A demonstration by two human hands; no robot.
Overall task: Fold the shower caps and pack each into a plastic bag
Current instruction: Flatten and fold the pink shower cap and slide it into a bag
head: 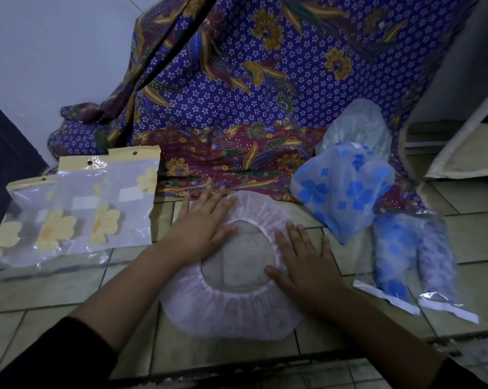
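Observation:
A pale pink shower cap [231, 307] lies spread on the tiled floor, its elastic opening facing up. My left hand [200, 223] presses flat on the cap's upper left rim, fingers apart. My right hand [304, 262] lies flat on its right rim, fingers spread. Neither hand grips anything. A blue-flowered shower cap [341, 189] sits loose to the right, with a clear crumpled cap [357, 127] behind it. Two packed plastic bags [414, 256] holding rolled caps lie at the far right. Three plastic bags with yellow flowers [80, 209] lie to the left.
A purple batik cloth [237, 94] hangs and drapes behind the work spot. A white wall stands at the back left. A pale board [467, 147] leans at the right. The tiled floor [54, 290] runs under everything.

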